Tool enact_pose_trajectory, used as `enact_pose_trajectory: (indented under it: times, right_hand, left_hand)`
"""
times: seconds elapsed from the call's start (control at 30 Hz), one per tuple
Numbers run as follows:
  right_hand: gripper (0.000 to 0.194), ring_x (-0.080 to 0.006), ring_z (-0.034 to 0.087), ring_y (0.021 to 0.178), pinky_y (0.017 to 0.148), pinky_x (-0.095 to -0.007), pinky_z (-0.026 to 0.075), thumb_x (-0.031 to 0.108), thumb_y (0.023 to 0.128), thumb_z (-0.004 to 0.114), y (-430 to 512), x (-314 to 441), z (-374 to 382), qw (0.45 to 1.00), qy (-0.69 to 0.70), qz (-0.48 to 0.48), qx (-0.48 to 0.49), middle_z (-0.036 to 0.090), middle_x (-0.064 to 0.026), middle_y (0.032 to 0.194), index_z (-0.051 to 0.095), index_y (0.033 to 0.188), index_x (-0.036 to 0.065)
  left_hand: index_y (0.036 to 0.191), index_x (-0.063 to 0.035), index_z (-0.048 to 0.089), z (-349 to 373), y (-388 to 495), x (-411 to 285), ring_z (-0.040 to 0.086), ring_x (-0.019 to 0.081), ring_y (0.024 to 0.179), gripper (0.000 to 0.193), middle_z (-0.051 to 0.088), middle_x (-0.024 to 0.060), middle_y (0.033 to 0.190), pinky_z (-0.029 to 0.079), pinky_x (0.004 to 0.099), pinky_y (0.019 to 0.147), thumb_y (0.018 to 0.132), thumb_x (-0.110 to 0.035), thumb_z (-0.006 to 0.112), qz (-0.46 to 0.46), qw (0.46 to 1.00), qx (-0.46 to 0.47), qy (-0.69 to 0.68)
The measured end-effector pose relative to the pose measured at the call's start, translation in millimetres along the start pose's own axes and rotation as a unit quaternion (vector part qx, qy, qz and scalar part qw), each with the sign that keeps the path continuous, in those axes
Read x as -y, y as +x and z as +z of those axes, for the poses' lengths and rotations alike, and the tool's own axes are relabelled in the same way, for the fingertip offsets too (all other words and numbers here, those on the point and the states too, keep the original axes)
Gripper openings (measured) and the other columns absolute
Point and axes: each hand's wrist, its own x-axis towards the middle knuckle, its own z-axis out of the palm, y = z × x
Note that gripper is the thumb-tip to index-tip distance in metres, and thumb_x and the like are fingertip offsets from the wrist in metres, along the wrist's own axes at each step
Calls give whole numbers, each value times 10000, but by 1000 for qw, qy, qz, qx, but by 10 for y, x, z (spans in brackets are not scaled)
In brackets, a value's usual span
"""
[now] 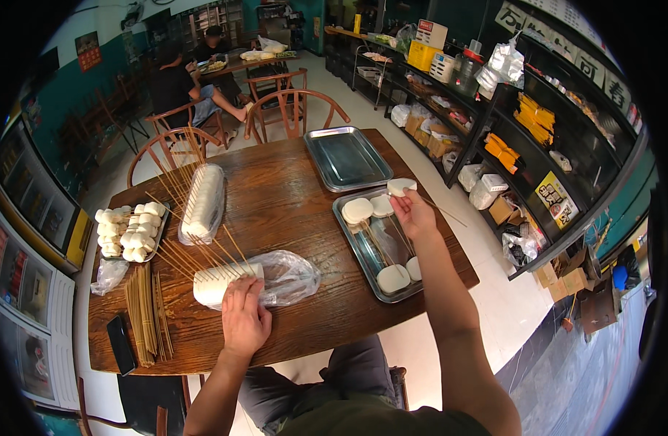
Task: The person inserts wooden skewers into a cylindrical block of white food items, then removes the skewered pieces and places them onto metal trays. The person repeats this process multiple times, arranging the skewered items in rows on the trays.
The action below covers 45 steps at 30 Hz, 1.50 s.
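My left hand (245, 316) lies over a roll of round white slices (227, 283), fingers together on its near side. Several bamboo skewers (195, 260) stick out of that roll, and its right end sits in a clear plastic bag (293, 278). My right hand (415, 213) grips a white slice (402, 187) on a skewer, over the far right corner of a metal tray (361, 267). Skewered white slices (394, 278) lie at both ends of this tray. Farther off, a second bagged roll (203, 201) also has skewers in it.
An upper metal tray (347, 158) adjoins the filled one. On the left are a tray of skewered white balls (129, 231), a skewer bundle (141, 316) and a phone (121, 345). Wooden chairs (293, 111) stand behind the table (268, 201); two people sit beyond. Shelving (535, 158) lines the right.
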Motion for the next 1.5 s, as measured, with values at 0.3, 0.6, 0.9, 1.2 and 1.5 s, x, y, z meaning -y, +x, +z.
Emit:
enact_pose_trajectory:
  times: [0.3, 0.6, 0.9, 1.2, 1.5]
  right_hand:
    - [196, -238, 739, 942, 896, -362, 687, 199, 1134, 659, -499, -351, 305, 992, 63, 103, 32, 725, -96, 1075, 666, 1201, 15]
    - [388, -272, 755, 834, 736, -401, 597, 403, 947, 844, -470, 94, 2, 658, -670, -344, 1, 772, -134, 891, 766, 1030, 32]
    - [175, -326, 785, 898, 817, -420, 615, 172, 952, 785, -103, -71, -350, 655, -685, -309, 77, 804, -176, 965, 787, 1023, 12]
    - [218, -350, 777, 938, 846, -438, 613, 194, 955, 794, -182, -39, -383, 617, -729, -277, 107, 797, -184, 988, 762, 1054, 2]
    - [376, -292, 754, 898, 804, -412, 602, 295, 985, 843, -1269, -591, 708, 722, -540, -320, 289, 765, -136, 941, 707, 1213, 28]
  left_hand:
    - [1425, -12, 631, -13, 1, -9, 550, 437, 1407, 616, 617, 196, 1453, 392, 563, 1247, 812, 15, 682, 10, 1000, -5, -5]
    - [1426, -5, 628, -2, -6, -3, 545, 449, 1399, 613, 610, 192, 1464, 393, 571, 1242, 816, 7, 690, 7, 1000, -10, -5]
    - [1424, -19, 634, -15, -16, -1, 537, 424, 1418, 616, 608, 181, 1464, 387, 558, 1259, 811, 7, 692, -2, 1000, -3, -12]
    - [1417, -24, 636, -8, 3, -11, 543, 420, 1413, 618, 612, 172, 1457, 395, 556, 1249, 803, 12, 699, -2, 1000, -4, -6]
    - [1565, 28, 470, 14, -65, 45, 535, 484, 1412, 772, 578, 273, 1490, 405, 582, 1245, 828, 27, 699, -16, 998, -20, -52]
